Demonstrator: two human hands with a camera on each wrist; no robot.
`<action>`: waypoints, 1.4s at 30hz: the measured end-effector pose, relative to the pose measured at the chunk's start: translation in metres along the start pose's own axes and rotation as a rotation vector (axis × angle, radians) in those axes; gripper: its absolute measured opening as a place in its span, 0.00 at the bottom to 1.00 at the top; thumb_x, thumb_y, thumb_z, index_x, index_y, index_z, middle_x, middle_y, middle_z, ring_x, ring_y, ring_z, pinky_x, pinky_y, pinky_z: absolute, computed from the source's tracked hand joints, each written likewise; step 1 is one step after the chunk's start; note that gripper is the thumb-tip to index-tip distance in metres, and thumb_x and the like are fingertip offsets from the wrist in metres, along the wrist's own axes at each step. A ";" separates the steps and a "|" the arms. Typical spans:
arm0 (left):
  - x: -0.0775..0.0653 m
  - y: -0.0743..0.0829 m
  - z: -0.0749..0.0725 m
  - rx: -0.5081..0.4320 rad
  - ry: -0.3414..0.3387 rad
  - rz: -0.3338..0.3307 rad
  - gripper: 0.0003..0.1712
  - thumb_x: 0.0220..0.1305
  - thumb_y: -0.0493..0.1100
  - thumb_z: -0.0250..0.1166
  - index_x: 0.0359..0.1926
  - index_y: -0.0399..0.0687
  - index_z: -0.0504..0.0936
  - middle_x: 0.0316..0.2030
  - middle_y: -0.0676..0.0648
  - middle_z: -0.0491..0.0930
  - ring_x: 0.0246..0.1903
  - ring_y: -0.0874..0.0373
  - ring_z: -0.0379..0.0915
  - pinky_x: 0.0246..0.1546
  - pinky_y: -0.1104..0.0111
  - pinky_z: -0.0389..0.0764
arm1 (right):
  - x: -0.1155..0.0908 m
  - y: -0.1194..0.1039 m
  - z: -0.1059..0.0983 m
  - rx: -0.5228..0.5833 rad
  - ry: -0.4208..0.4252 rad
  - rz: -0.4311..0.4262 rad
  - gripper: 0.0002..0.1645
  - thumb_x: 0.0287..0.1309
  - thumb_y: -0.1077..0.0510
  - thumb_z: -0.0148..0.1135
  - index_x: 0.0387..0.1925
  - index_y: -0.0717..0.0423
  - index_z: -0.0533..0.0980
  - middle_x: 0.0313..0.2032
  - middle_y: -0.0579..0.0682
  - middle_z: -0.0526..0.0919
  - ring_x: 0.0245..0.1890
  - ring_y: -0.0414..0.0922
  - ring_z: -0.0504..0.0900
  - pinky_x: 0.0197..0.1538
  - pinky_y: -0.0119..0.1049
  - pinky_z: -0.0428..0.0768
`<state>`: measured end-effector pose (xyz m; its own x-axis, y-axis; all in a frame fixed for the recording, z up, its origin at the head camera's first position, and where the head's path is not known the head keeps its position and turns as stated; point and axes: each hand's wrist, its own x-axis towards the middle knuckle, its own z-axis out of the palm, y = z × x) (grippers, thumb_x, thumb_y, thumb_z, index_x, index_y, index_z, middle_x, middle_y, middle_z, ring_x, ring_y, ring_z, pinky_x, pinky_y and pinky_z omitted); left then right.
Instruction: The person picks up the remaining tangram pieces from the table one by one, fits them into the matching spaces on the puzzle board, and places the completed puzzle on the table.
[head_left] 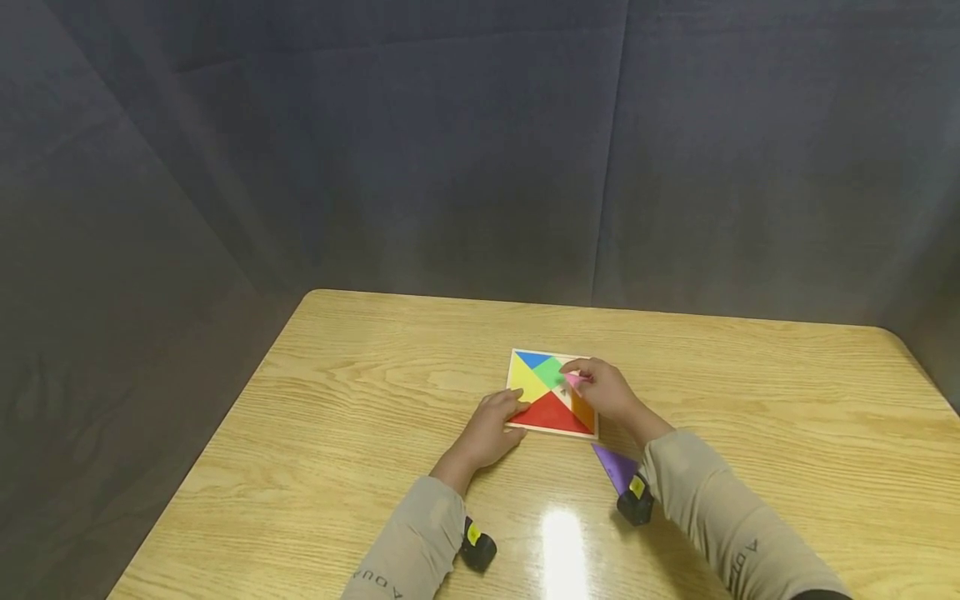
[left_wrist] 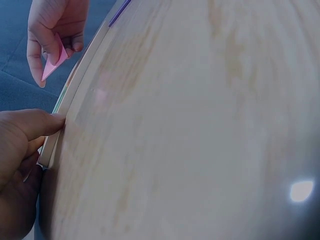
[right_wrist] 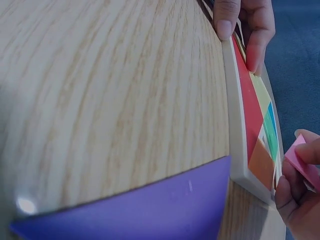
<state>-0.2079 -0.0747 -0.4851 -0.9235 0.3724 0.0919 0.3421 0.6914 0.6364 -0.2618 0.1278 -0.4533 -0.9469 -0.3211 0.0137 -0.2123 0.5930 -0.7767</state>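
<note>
A square tangram board [head_left: 555,432] with a pale frame lies on the table, holding a red triangle [head_left: 551,415], a yellow triangle [head_left: 527,380], a green square [head_left: 550,372], a blue triangle [head_left: 534,358] and an orange piece [head_left: 582,413]. My left hand [head_left: 489,427] grips its near left corner, thumb on the side edge and fingers over the top. Above the board's right part, my right hand [head_left: 609,390] pinches a pink triangle [right_wrist: 303,162], tilted and raised off the board in the left wrist view. Bare pale board shows beside the green and orange pieces.
A purple triangle [head_left: 617,467] lies on the wooden table [head_left: 360,417] off the board's near right corner, partly under the right wrist camera [head_left: 635,502]. Dark curtains [head_left: 450,167] hang behind the table's far edge and along the left.
</note>
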 end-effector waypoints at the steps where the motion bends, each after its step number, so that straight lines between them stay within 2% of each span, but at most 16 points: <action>1: 0.000 0.000 0.000 -0.001 0.001 0.003 0.21 0.54 0.39 0.60 0.51 0.41 0.73 0.57 0.47 0.63 0.58 0.51 0.52 0.57 0.61 0.57 | 0.000 0.000 0.000 0.012 0.000 0.008 0.19 0.47 0.73 0.45 0.41 0.62 0.75 0.36 0.59 0.73 0.31 0.50 0.69 0.31 0.35 0.71; 4: 0.000 0.001 -0.001 -0.009 0.001 0.005 0.21 0.54 0.39 0.60 0.51 0.41 0.73 0.57 0.47 0.62 0.58 0.51 0.52 0.57 0.62 0.56 | 0.000 -0.001 -0.001 0.052 0.004 0.035 0.18 0.49 0.72 0.45 0.42 0.62 0.74 0.27 0.55 0.72 0.22 0.44 0.65 0.21 0.29 0.65; 7: 0.000 0.001 -0.001 -0.011 -0.001 0.006 0.21 0.54 0.39 0.59 0.51 0.40 0.72 0.57 0.46 0.62 0.58 0.51 0.52 0.57 0.62 0.55 | 0.000 -0.002 -0.001 0.088 0.009 0.052 0.17 0.50 0.72 0.46 0.43 0.63 0.72 0.21 0.53 0.69 0.15 0.42 0.61 0.16 0.28 0.60; 10: 0.000 0.001 -0.001 -0.007 -0.002 0.007 0.21 0.54 0.39 0.59 0.51 0.41 0.72 0.57 0.47 0.62 0.58 0.52 0.51 0.57 0.62 0.55 | -0.001 -0.003 -0.001 0.115 0.026 0.065 0.16 0.50 0.71 0.49 0.43 0.63 0.72 0.23 0.52 0.70 0.17 0.41 0.64 0.17 0.27 0.63; 15: 0.000 0.001 -0.001 0.001 0.000 0.008 0.21 0.54 0.40 0.59 0.51 0.41 0.72 0.57 0.47 0.62 0.58 0.52 0.51 0.57 0.63 0.55 | -0.001 -0.002 -0.002 0.133 0.048 0.066 0.15 0.49 0.71 0.51 0.42 0.65 0.71 0.26 0.55 0.72 0.24 0.44 0.68 0.26 0.30 0.71; 21: 0.000 0.002 0.000 0.006 -0.002 0.005 0.21 0.54 0.40 0.59 0.51 0.41 0.72 0.58 0.47 0.62 0.58 0.51 0.52 0.57 0.63 0.56 | -0.001 -0.004 -0.001 0.167 0.059 0.092 0.15 0.49 0.72 0.53 0.42 0.66 0.71 0.30 0.59 0.74 0.28 0.48 0.72 0.29 0.31 0.74; 25: 0.000 0.003 0.001 0.008 -0.001 0.008 0.21 0.54 0.40 0.59 0.51 0.41 0.72 0.57 0.47 0.62 0.58 0.51 0.52 0.58 0.62 0.55 | 0.000 -0.004 0.000 0.190 0.070 0.105 0.15 0.47 0.73 0.54 0.41 0.67 0.70 0.30 0.59 0.74 0.26 0.46 0.72 0.28 0.29 0.73; 30: 0.001 0.003 0.001 0.006 0.007 0.018 0.22 0.53 0.38 0.60 0.51 0.41 0.73 0.57 0.46 0.63 0.58 0.51 0.53 0.57 0.62 0.56 | 0.001 -0.003 0.001 0.173 0.098 0.117 0.14 0.45 0.72 0.56 0.39 0.66 0.70 0.28 0.57 0.74 0.19 0.41 0.67 0.21 0.27 0.69; 42: 0.000 0.003 0.003 -0.009 0.017 0.022 0.21 0.53 0.38 0.60 0.50 0.41 0.73 0.57 0.46 0.63 0.57 0.50 0.53 0.57 0.61 0.56 | 0.002 0.000 0.007 0.176 0.141 0.131 0.13 0.46 0.70 0.58 0.37 0.65 0.69 0.28 0.55 0.74 0.23 0.42 0.71 0.23 0.27 0.71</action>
<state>-0.2065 -0.0710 -0.4853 -0.9186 0.3767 0.1194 0.3611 0.6775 0.6408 -0.2615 0.1221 -0.4574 -0.9905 -0.1369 -0.0161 -0.0523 0.4814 -0.8749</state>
